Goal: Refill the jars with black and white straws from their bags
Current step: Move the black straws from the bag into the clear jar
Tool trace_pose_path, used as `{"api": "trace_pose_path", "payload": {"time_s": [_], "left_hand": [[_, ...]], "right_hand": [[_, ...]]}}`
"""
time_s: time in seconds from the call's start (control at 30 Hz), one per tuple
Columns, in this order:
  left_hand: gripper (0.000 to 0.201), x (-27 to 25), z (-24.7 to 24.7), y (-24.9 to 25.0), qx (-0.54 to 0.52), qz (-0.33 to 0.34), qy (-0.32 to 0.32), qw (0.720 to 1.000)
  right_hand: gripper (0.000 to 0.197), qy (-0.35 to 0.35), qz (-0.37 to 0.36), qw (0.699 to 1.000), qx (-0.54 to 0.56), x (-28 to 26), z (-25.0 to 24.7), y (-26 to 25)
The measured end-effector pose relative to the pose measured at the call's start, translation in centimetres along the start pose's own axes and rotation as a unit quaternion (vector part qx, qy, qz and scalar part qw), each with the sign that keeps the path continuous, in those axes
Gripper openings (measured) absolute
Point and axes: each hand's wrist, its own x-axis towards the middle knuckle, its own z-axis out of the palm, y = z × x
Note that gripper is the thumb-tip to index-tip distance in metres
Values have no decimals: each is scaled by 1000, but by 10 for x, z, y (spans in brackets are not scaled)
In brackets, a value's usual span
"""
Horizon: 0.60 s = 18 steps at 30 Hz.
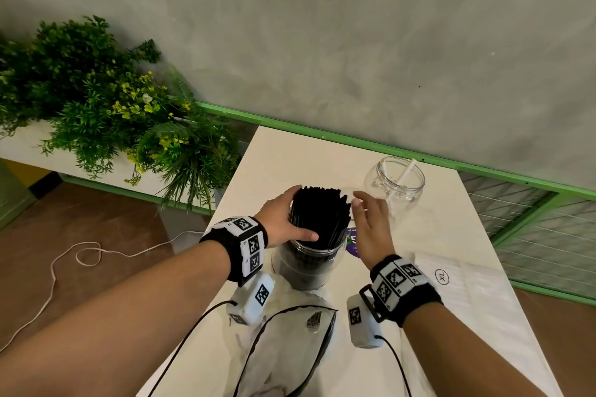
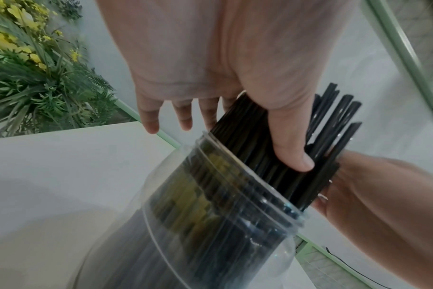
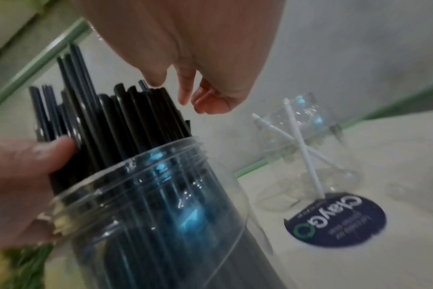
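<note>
White table [image 1: 290,151]: left hand [image 1: 280,219] grips black straws [image 1: 319,213]; right hand [image 1: 371,222] spread alongside; second jar [image 1: 395,180] behind.

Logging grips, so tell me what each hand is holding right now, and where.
The left hand grips the black straws just above the jar's rim. The right hand holds nothing.
</note>
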Motion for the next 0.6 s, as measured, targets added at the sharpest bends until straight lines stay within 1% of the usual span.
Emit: {"api": "trace_pose_path", "payload": {"time_s": [0.03, 0.07, 0.13, 0.23, 0.3, 0.37, 0.4, 0.43, 0.47, 0.5, 0.53, 0.57, 0.6], "left_hand": [[103, -1, -2, -1, 0, 6, -2, 1000], [98, -2, -3, -3, -1, 12, -5, 1000], [89, -3, -6, -6, -6, 15, -10, 1000], [83, -6, -8, -9, -9, 16, -15, 1000], [80, -7, -8, -8, -13, 20, -14, 1000], [77, -7, -7, -5, -19, 26, -10, 999], [76, -7, -6, -4, -24, 28, -6, 999], [76, -6, -6, -4, -27, 31, -1, 999], [76, -6, -6, -3, -28, 35, 3, 999], [78, -6, -6, -3, -26, 37, 7, 999], [79, -6, -7, -3, -22, 37, 11, 999], [82, -6, -8, -3, -18, 35, 12, 999], [84, -6, -10, -4, -13, 32, 12, 999]], "right_hand": [[31, 18, 10, 1000, 20, -4, -4, 4], [27, 22, 17, 999, 34, -8, -7, 9], [20, -9, 25, 998, 56, -16, -11, 18], [32, -57, 26, 997, 54, -23, -12, 24], [39, -62, 22, 996, 53, -21, -11, 20], [48, -60, 37, 993, 95, -20, -8, 9], [56, -60, 30, 992, 104, -20, -5, 3], [65, -62, 3, 994, 89, -20, -3, -2], [73, -70, -36, 996, 38, -21, -1, -6], [77, -82, -77, 993, -25, -22, 2, -6], [77, -97, -102, 987, -83, -22, 5, -5], [75, -113, -100, 982, -117, -22, 7, -4], [73, -118, -82, 981, -126, -22, 8, -5]]}}
